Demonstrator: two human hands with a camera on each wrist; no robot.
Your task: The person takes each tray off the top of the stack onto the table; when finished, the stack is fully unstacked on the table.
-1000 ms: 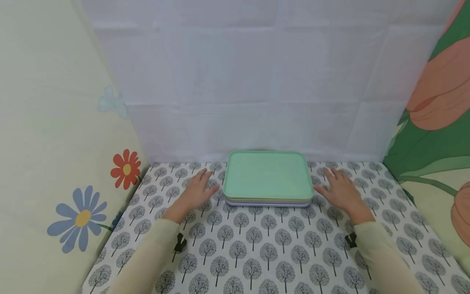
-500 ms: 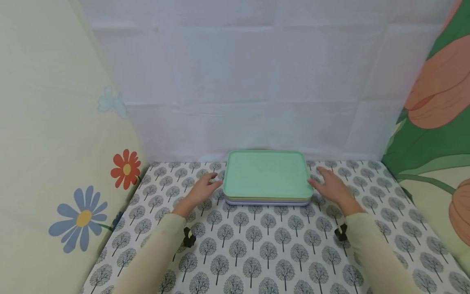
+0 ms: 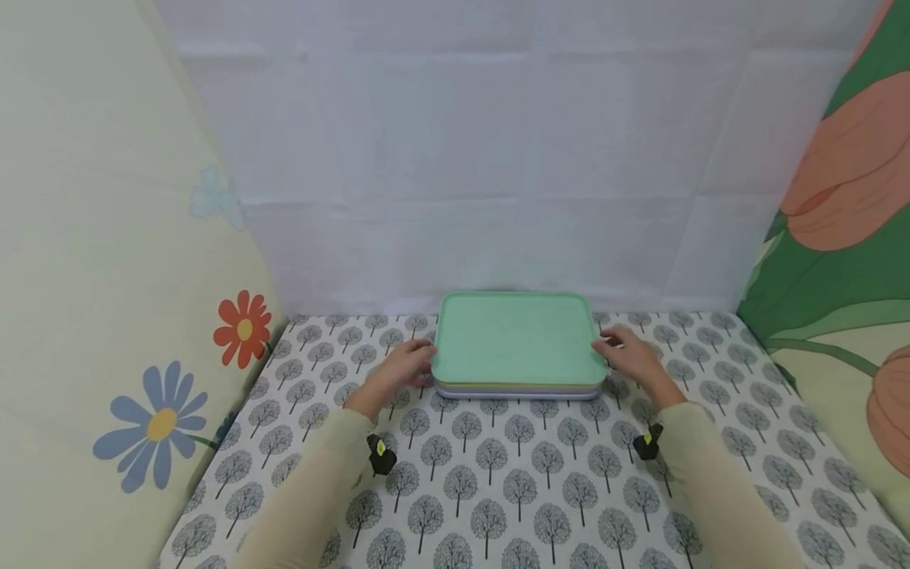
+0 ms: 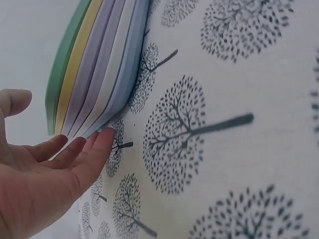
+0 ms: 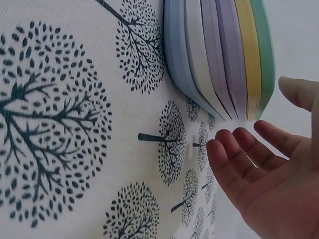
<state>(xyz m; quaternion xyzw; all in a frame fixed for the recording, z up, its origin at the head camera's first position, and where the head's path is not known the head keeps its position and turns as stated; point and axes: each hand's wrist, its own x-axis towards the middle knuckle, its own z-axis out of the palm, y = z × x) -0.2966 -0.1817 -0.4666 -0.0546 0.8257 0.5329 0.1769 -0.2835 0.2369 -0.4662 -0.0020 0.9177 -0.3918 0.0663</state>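
Note:
A stack of several trays, a green tray (image 3: 517, 337) on top, lies at the back middle of the table. Beneath it the left wrist view shows the edges of a yellow tray (image 4: 75, 74), purple ones, a white one and a blue tray (image 4: 127, 64) at the bottom. My left hand (image 3: 400, 373) is at the stack's left side, its fingertips at the tray edges, thumb apart. My right hand (image 3: 633, 361) is at the right side; in the right wrist view that hand (image 5: 269, 169) has its fingers slightly bent beside the edges, thumb raised. Whether the fingertips touch is unclear.
The table is covered by a tree-print cloth (image 3: 490, 521). A white sheet (image 3: 469, 158) hangs right behind the stack. Flowered cloths stand at the left (image 3: 85, 237) and right (image 3: 853, 316) sides.
Both hands have moved inward, the left one rightward and the right one leftward, from beside the stack to its short sides. The stack has not visibly moved.

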